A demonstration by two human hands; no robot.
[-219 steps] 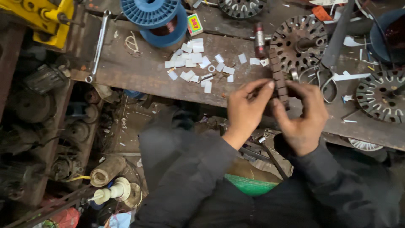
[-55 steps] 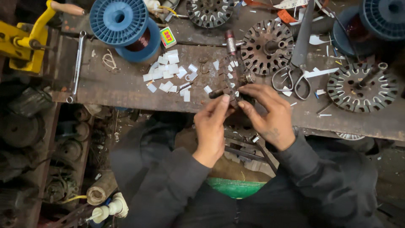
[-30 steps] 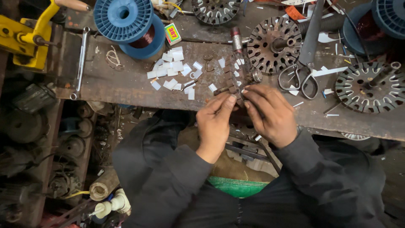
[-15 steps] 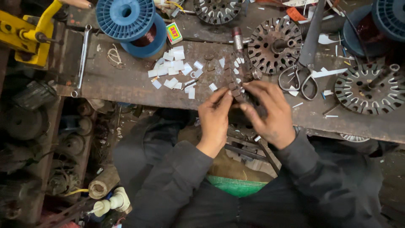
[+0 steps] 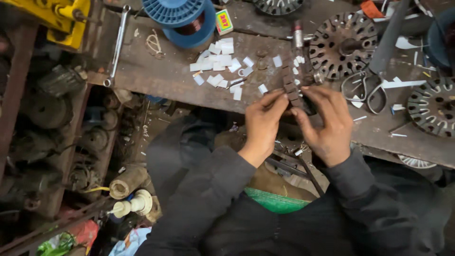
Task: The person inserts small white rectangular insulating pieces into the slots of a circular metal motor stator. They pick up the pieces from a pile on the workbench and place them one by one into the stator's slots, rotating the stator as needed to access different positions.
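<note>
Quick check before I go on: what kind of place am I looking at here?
Most likely a motor-repair workshop: slotted metal cores and a blue wire spool lie on a worn bench, where both hands work a slotted core.

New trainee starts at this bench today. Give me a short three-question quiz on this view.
1. True or false: both hands hold the slotted core.
2. What lies just right of the right hand? A) scissors B) spanner C) blue spool
3. What colour are the paper slips on the bench?

Key: 1 true; 2 A; 3 white.
</note>
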